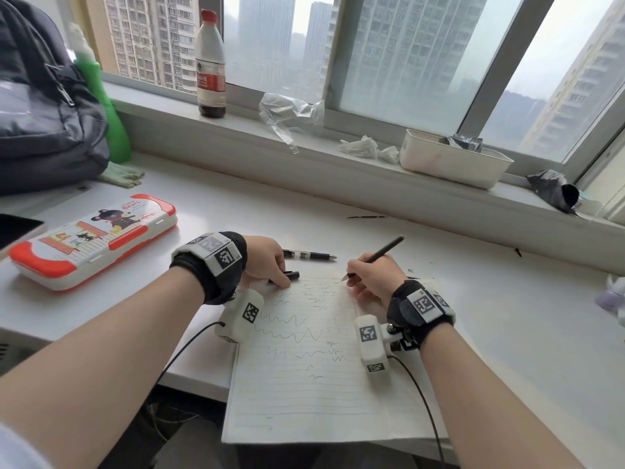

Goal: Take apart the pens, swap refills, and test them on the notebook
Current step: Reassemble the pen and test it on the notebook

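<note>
A lined notebook lies open on the white desk, its page covered with wavy scribbles. My right hand grips a dark pen with the tip touching the page's upper right. My left hand rests at the notebook's top left edge, fingers curled down onto the paper beside a short black pen part; I cannot tell whether it grips that part. Just beyond the notebook a black-and-clear pen lies flat. A thin dark refill lies farther back near the sill.
A red-and-white pencil case sits at the left, with a grey backpack and green bottle behind it. The windowsill holds a dark-liquid bottle, crumpled plastic, tissues and a white tray.
</note>
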